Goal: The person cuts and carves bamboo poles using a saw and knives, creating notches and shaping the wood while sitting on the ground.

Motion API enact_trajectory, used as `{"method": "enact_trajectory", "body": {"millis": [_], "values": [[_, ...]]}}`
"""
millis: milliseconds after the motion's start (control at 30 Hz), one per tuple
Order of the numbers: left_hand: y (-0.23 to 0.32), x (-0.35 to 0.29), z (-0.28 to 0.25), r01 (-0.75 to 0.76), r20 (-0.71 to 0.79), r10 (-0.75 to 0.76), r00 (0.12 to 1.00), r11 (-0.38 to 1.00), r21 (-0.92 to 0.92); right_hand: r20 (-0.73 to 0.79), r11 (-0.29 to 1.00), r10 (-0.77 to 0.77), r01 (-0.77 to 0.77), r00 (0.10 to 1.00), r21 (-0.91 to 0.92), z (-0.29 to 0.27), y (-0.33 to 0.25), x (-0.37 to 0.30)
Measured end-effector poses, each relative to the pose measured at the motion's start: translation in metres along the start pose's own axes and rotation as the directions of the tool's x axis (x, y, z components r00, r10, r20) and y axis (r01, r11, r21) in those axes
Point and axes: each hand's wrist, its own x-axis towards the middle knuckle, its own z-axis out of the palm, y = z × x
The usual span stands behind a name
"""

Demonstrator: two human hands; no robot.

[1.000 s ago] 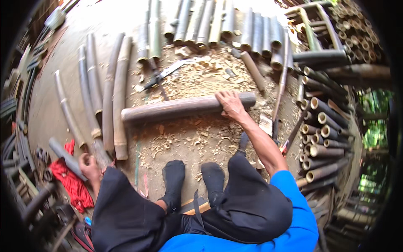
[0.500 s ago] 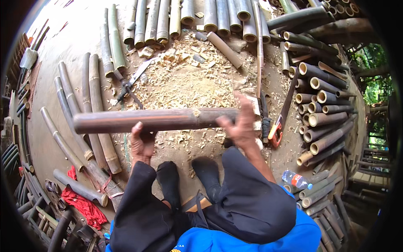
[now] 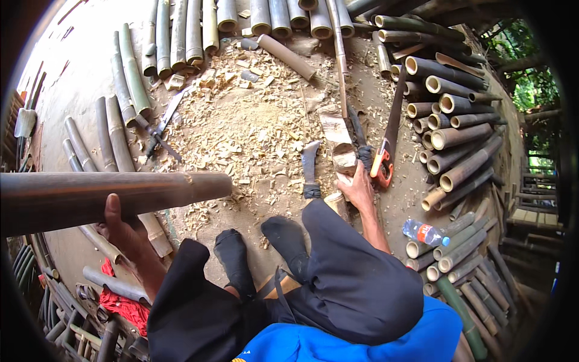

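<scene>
My left hand (image 3: 125, 236) props up a long dark bamboo tube (image 3: 114, 196) at the left, thumb on its near side and fingers underneath. The tube lies nearly level and runs out past the left rim of the view. Low at the centre right, my right hand (image 3: 360, 192) closes round the near side of a short dark-sided wooden piece (image 3: 345, 158) with a pale cut face. Its fingers are partly hidden. Beside that hand stands a pale wooden stub (image 3: 336, 205). A short blade (image 3: 310, 158) with a dark wrapped handle lies to its left.
Wood chips (image 3: 253, 120) cover the ground ahead. A handsaw with an orange handle (image 3: 382, 169) lies right of my right hand. Stacked bamboo tubes (image 3: 464, 136) line the right side. A plastic bottle (image 3: 426, 232) lies nearby, and a machete (image 3: 172, 111) at the left.
The bamboo tube has moved left in my left hand. My right hand has left the tube's right end and come down onto the short wooden piece. The view has shifted slightly.
</scene>
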Motion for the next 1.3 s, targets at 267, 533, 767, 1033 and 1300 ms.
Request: {"method": "enact_trajectory", "body": {"millis": [267,533,767,1033,1300], "values": [[0.017,-0.002,-0.002,-0.146,0.232,0.118,0.965,0.983,0.107,0.029,0.953,-0.118,0.105,0.993,0.285,-0.06,-0.038,-0.016],[0.001,-0.006,-0.049,-0.174,0.093,0.155,0.984,0.95,0.261,0.35,0.715,-0.664,0.698,0.661,0.037,-0.008,-0.179,0.096],[0.04,-0.007,-0.049,-0.103,0.218,0.097,0.971,0.995,0.014,-0.224,0.809,-0.542,0.575,0.81,0.122,0.005,-0.163,0.117],[0.058,0.0,-0.026,-0.048,0.155,0.076,0.985,0.984,-0.174,0.026,0.867,-0.054,0.06,0.998,-0.495,-0.029,0.02,0.083],[0.058,-0.004,0.047,-0.128,0.172,0.165,0.971,0.97,-0.207,-0.323,0.984,0.064,-0.007,0.944,0.175,-0.026,0.034,0.073]]}}
